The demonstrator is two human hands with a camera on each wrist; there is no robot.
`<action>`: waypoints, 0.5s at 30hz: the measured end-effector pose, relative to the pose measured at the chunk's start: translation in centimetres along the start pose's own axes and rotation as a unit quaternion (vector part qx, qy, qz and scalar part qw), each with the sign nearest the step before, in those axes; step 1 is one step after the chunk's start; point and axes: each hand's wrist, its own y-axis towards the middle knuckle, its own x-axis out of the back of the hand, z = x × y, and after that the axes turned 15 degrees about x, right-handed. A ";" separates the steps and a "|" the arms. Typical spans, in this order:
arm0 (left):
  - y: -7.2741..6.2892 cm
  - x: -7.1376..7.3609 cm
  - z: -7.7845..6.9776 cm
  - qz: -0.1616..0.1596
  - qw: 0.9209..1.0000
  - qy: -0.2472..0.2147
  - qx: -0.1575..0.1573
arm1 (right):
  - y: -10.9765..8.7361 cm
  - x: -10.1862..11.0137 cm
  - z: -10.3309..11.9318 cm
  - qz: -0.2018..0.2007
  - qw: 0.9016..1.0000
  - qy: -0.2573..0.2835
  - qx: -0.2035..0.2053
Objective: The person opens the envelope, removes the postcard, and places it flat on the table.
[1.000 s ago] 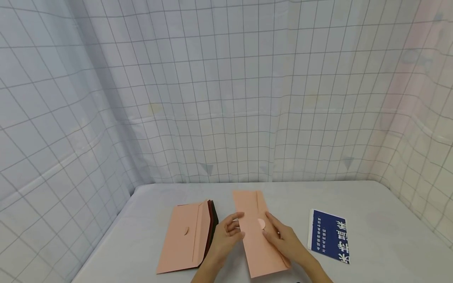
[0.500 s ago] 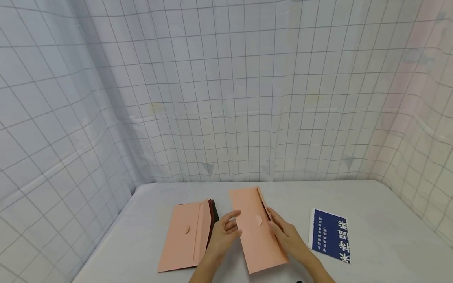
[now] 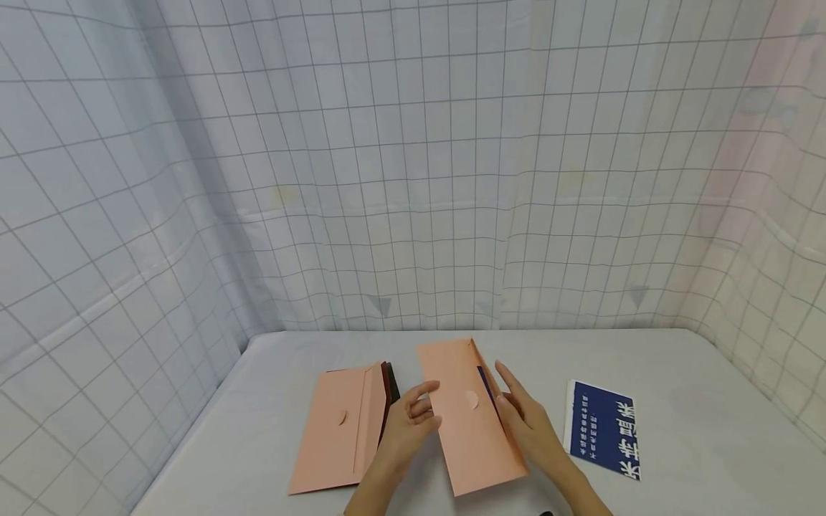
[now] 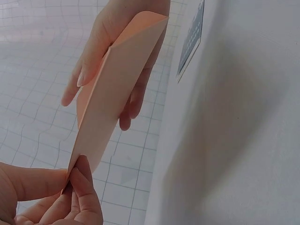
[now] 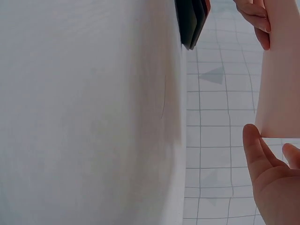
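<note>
A pink envelope is held up over the table, its flap partly lifted along the right edge. A dark blue strip shows inside the opening. My left hand pinches the envelope's left edge between thumb and fingers, plain in the left wrist view. At the flap side is my right hand, its fingers fairly straight and spread. Seen from the left wrist, the right thumb lies on one side of the envelope and the fingers on the other. Right fingertips touch the lower corner in the right wrist view.
On the left of the white table lies another pink envelope, with dark red and black ones under it. To the right is a dark blue card with white writing. A checked white curtain hangs behind.
The flap has lifted from the held envelope and the blue strip inside has come into sight. My right fingers have loosened and spread. The left hand keeps its pinch.
</note>
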 end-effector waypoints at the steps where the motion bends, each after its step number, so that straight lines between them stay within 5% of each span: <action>1: 0.0 0.0 0.0 -0.001 1.000 0.000 0.000 | 0.0 0.0 0.1 -0.003 1.000 -0.004 0.003; 15: 0.0 0.2 0.0 -0.001 1.000 -0.004 -0.006 | 0.2 0.2 -0.2 -0.026 0.996 -0.066 0.050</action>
